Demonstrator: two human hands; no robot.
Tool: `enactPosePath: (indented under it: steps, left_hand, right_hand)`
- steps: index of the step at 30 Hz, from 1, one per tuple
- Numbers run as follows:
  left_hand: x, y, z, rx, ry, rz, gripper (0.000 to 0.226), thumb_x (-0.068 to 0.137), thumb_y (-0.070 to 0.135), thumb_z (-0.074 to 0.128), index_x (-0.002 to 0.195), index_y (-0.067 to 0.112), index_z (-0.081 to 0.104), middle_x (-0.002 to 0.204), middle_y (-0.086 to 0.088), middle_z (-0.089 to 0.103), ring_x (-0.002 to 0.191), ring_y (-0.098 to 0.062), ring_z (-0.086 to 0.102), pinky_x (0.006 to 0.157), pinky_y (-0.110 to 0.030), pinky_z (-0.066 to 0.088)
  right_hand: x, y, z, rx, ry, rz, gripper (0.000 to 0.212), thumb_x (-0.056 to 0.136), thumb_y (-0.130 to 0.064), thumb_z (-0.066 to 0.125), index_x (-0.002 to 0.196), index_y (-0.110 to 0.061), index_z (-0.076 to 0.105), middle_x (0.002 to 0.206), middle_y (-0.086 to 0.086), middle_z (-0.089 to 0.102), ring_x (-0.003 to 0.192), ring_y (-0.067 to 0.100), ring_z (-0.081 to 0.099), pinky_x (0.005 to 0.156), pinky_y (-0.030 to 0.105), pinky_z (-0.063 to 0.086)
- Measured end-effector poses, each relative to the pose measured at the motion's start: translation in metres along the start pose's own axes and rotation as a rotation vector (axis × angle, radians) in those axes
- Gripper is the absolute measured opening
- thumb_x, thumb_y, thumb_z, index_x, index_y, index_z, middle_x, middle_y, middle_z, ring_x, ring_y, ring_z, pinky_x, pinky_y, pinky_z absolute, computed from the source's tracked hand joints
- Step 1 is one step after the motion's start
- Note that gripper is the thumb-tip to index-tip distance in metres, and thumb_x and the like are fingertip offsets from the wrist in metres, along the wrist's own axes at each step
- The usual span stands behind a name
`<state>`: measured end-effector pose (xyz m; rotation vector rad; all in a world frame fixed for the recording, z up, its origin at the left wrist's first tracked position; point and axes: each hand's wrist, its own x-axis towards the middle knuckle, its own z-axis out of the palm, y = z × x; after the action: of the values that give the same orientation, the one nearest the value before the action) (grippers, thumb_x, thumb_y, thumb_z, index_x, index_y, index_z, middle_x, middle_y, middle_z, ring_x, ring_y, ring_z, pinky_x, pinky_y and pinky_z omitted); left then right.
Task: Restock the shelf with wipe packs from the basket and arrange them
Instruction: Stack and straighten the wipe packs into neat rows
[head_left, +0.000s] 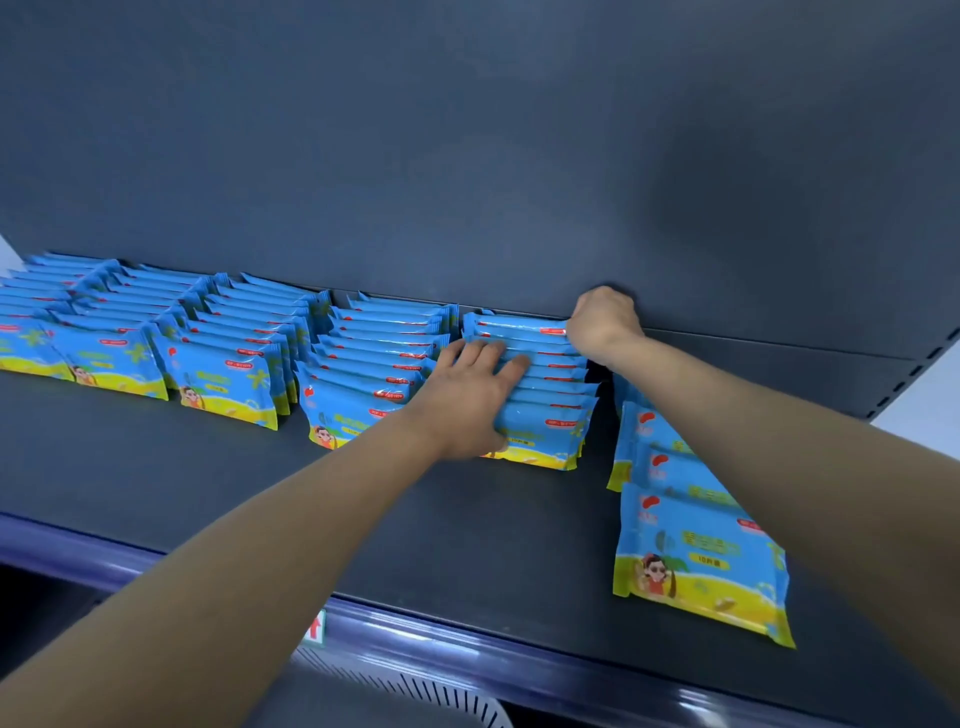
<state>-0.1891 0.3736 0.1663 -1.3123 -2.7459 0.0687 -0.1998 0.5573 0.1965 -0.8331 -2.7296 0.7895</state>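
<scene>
While our left hand (470, 400) lies flat, fingers spread, on the row of wipe packs (540, 395) running toward twelve o'clock on the shelf (208, 483), our right hand (602, 322) curls at its rear end; loose packs (696, 551) lie at four o'clock, nearer the right arm.

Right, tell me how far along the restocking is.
Done: several rows of wipe packs stand lined up along the left of the shelf. In hand: the left hand presses on one row while the right hand reaches behind its back end. Left: the few packs on the right sit further forward, with bare shelf beyond. The basket is out of view.
</scene>
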Motion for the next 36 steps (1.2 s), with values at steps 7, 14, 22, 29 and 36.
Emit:
enactPosePath:
  steps: [7, 14, 22, 29, 36]
  left_hand:
    - [0.008, 0.005, -0.003, -0.089, -0.099, -0.080, 0.102, 0.071, 0.049, 0.068, 0.147, 0.026, 0.004, 0.155, -0.013, 0.001, 0.142, -0.034, 0.001, 0.114, -0.045, 0.010]
    - [0.013, 0.008, -0.009, -0.244, -0.149, -0.128, 0.105, 0.066, 0.043, 0.074, 0.147, 0.028, 0.009, 0.150, -0.013, 0.014, 0.141, -0.035, 0.001, 0.111, -0.046, 0.027]
    - [0.018, 0.006, -0.012, -0.070, -0.285, -0.089, 0.109, 0.077, 0.044, 0.067, 0.147, 0.026, -0.015, 0.155, -0.014, -0.016, 0.143, -0.033, -0.014, 0.115, -0.045, 0.013]
    - [0.015, 0.008, -0.016, 0.146, -0.221, -0.084, 0.111, 0.073, 0.056, 0.064, 0.148, 0.020, -0.009, 0.156, -0.016, -0.004, 0.143, -0.035, -0.007, 0.117, -0.047, 0.000]
    - [-0.012, -0.014, -0.027, -0.013, -0.056, -0.022, 0.104, 0.068, 0.051, 0.073, 0.148, 0.020, 0.014, 0.153, -0.004, 0.018, 0.142, -0.024, 0.009, 0.115, -0.040, -0.005]
  right_hand:
    - [0.001, 0.014, -0.005, 0.212, -0.003, 0.100, 0.024, 0.091, -0.016, 0.055, 0.069, -0.006, 0.049, 0.087, 0.010, 0.052, 0.075, 0.025, 0.054, 0.077, 0.037, 0.053]
    - [-0.009, 0.016, 0.001, 0.279, -0.163, 0.094, 0.027, 0.087, -0.030, 0.064, 0.091, -0.004, 0.055, 0.091, 0.009, 0.056, 0.077, 0.022, 0.060, 0.070, 0.036, 0.057]
    - [-0.018, 0.021, -0.015, 0.272, -0.141, 0.086, 0.036, 0.094, -0.028, 0.051, 0.063, -0.013, 0.041, 0.062, 0.003, 0.041, 0.056, 0.020, 0.045, 0.062, 0.032, 0.050]
    - [-0.054, 0.021, -0.043, 0.132, -0.259, -0.299, 0.038, 0.076, -0.042, 0.073, 0.097, -0.011, 0.065, 0.097, 0.004, 0.065, 0.092, 0.018, 0.060, 0.081, 0.033, 0.048]
    - [-0.082, 0.021, -0.019, -0.533, -0.263, -0.499, 0.067, 0.075, -0.046, 0.070, 0.128, -0.017, 0.040, 0.125, 0.005, 0.038, 0.114, 0.025, 0.032, 0.093, 0.038, 0.037]
